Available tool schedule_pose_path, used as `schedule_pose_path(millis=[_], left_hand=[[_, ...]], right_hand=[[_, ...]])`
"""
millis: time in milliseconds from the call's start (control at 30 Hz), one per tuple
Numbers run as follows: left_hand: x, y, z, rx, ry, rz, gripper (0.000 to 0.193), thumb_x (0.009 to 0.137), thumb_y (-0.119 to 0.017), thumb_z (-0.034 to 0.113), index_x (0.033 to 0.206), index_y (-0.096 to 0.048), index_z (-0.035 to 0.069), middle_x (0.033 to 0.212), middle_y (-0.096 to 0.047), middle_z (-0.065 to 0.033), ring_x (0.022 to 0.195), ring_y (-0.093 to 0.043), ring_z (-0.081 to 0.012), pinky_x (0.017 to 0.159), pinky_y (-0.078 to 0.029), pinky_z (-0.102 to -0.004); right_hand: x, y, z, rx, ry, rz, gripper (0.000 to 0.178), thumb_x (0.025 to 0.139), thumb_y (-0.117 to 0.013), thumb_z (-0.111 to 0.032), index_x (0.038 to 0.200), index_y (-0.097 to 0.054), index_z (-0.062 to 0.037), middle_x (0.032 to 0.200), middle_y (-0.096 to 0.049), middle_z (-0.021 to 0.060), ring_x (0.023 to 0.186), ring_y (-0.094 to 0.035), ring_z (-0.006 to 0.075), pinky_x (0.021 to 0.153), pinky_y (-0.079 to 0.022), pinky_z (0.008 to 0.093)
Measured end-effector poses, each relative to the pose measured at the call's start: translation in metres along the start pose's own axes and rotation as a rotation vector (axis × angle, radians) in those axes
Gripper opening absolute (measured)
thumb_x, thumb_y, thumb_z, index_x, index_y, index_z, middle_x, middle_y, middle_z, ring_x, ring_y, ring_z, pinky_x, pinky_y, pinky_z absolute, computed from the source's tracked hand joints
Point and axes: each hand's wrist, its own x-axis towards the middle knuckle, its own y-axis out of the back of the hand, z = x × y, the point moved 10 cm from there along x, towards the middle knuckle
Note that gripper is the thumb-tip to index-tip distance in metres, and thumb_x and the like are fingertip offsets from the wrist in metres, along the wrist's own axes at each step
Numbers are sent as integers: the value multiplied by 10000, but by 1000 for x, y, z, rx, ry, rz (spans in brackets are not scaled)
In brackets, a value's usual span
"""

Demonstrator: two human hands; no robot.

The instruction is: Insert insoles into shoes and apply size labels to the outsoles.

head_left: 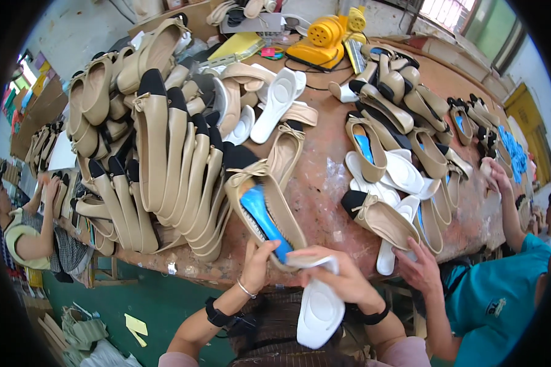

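Gripping the shoe (292, 217) by its heel with the left hand (257, 266), with the thumb at the rim, over the near edge of the table (324, 211). Tilted with its opening up, pointing toe far and slightly left, heel near, and showing a blue lining (257, 211) inside. Pinching a white insole (319, 309) by its far end in the closed right hand (333, 274), to the near right of the shoe; hanging lengthwise toward the near side, at an angle to the shoe's long axis. Nearer the heel than the toe with both hands; hard to tell whether touching the heel with the right fingers. Crowded on the left by a tall stack of shoes (183, 177), just beside the toe, and on the far side by a loose shoe (286, 153). Beyond that, scattered with spare insoles (278, 104) near a yellow machine (324, 37). Bounded on the right by a mixed pile (404, 171) and, close by the right hand, by a co-worker's hand (419, 266) at a black-capped shoe (379, 220).
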Motion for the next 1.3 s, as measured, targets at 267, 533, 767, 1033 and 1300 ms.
schedule_pose_path(millis=[267, 533, 767, 1033, 1300], left_hand=[[-9, 28, -31, 403, 335, -344, 546, 996, -596, 332, 1413, -406, 36, 1229, -568, -78, 1146, -529, -138, 994, -442, -301], [-70, 6, 76, 1547, -751, 77, 631, 954, -659, 409, 1362, -491, -43, 1240, -618, -213, 978, -677, -272, 859, -538, -387], [-83, 34, -14, -30, 312, -7, 442, 1073, -468, 320, 1288, -575, -51, 884, -695, -130, 645, -653, -158, 547, -513, -282], [-80, 71, 36, 1003, -208, 233, 458, 971, -652, 212, 1315, -544, -70, 1091, -646, -213, 895, -675, -240, 747, -566, -348], [-36, 33, 17, 1185, -795, 31, 1257, 756, -844, 486, 1587, 3, 73, 1566, -195, -370, 1447, -273, -500, 1178, -236, -562]], right_hand=[[-30, 83, 37, 493, -26, 391, 814, 1016, -282, -665, 1248, -517, 79, 745, -599, 79, 651, -602, 152, 565, -513, 284], [-25, 96, 8, -397, 146, 658, 520, 1058, -364, -297, 1411, -498, 60, 1096, -649, 174, 939, -566, 243, 887, -439, 377], [8, -53, 6, -1128, 529, 111, 410, 776, -661, -161, 1169, -696, -51, 1174, -629, 98, 1050, -579, 270, 853, -417, 428], [22, -30, 8, -1037, 590, 267, 317, 666, -716, -68, 979, -759, -82, 1086, -684, 70, 976, -632, 259, 846, -441, 411], [-8, -41, -69, -1210, 603, 405, 309, 628, -741, -101, 932, -765, -49, 1128, -694, 44, 957, -639, 206, 953, -457, 456]])
